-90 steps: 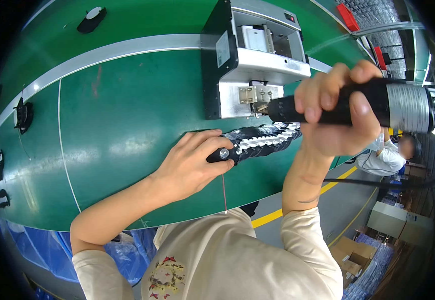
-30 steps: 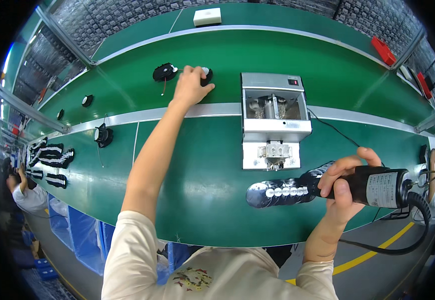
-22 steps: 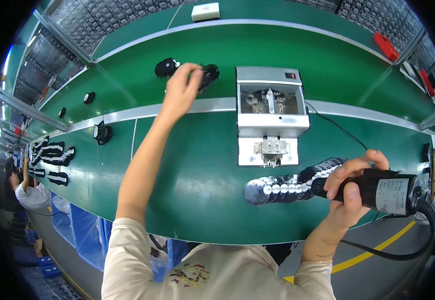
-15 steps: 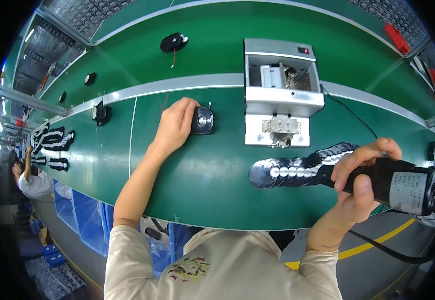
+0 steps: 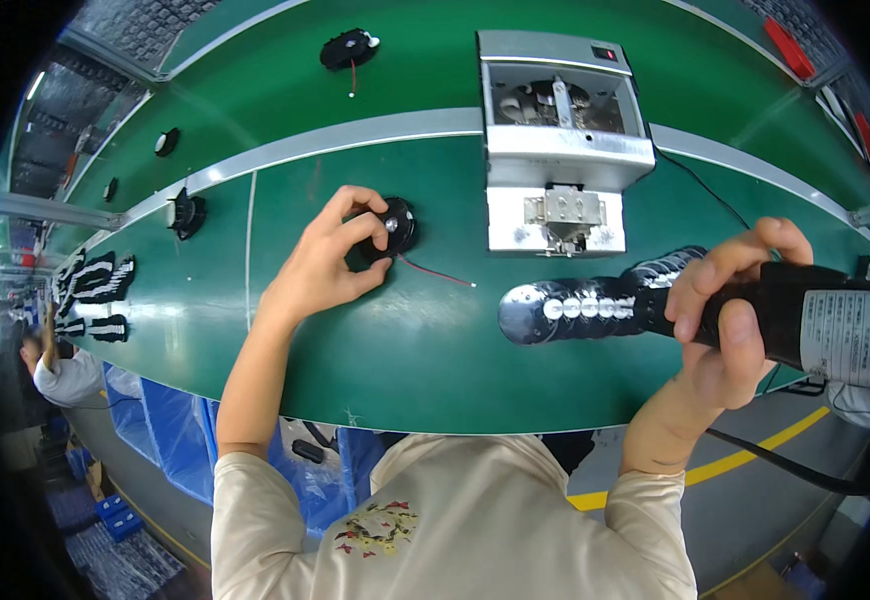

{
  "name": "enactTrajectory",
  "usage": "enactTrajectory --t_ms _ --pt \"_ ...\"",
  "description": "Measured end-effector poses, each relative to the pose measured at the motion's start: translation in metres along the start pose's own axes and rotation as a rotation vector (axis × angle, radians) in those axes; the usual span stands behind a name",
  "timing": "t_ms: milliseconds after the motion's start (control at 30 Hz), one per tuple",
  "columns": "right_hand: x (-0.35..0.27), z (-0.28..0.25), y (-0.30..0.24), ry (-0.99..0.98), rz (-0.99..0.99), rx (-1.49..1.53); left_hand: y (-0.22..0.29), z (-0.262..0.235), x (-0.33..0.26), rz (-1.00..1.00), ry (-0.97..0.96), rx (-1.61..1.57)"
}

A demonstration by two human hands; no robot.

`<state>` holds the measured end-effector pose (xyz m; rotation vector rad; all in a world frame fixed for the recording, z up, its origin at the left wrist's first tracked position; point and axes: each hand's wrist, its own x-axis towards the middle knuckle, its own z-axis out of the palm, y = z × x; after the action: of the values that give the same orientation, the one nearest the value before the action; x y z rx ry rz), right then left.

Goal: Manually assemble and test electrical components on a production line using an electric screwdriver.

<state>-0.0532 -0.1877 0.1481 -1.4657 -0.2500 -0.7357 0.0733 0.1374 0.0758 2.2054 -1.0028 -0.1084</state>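
My left hand (image 5: 320, 255) curls its thumb and fingers around a black round fan-like part (image 5: 395, 228) on the green bench. A thin red wire runs from this part to the right. In my right hand (image 5: 720, 320) is a black electric screwdriver (image 5: 790, 325) with a pale label, lying nearly level. Its tip is hidden. Beside its front end lies a row of overlapping glossy black discs (image 5: 525, 312) with silvery centres; a second row (image 5: 660, 268) slants up behind it. Ahead stands a silver screw feeder (image 5: 567, 150).
Another black round part (image 5: 348, 48) with a red wire lies on the far green strip, beyond a metal rail (image 5: 375, 128). More parts (image 5: 185, 213) and disc rows (image 5: 105, 278) sit left, near another person (image 5: 65, 375). Blue-lined bins (image 5: 170, 430) stand below the bench edge.
The black part in my left hand now shows a dark face and a red wire instead of a shiny one. My left fingers have shifted around it. The feeder's inner mechanism has turned.
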Motion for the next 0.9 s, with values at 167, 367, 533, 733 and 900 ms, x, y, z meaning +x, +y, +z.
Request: enactTrajectory --t_ms 167,367,533,733,900 --pt "0.003 -0.005 -0.001 -0.027 0.019 0.006 0.047 0.020 -0.005 0.227 -0.140 -0.152" --pt "0.002 0.000 -0.003 -0.034 0.069 -0.003 0.070 0.077 0.002 0.300 -0.069 -0.196" --pt "0.002 -0.004 -0.001 -0.103 0.074 -0.018 0.074 0.087 0.007 0.315 -0.074 -0.153" --pt "0.003 -0.009 0.000 -0.136 0.074 -0.019 0.080 0.087 0.010 0.309 -0.057 -0.068" --pt "0.005 -0.007 -0.001 -0.160 0.071 -0.013 0.085 0.088 0.011 0.293 -0.033 -0.038"
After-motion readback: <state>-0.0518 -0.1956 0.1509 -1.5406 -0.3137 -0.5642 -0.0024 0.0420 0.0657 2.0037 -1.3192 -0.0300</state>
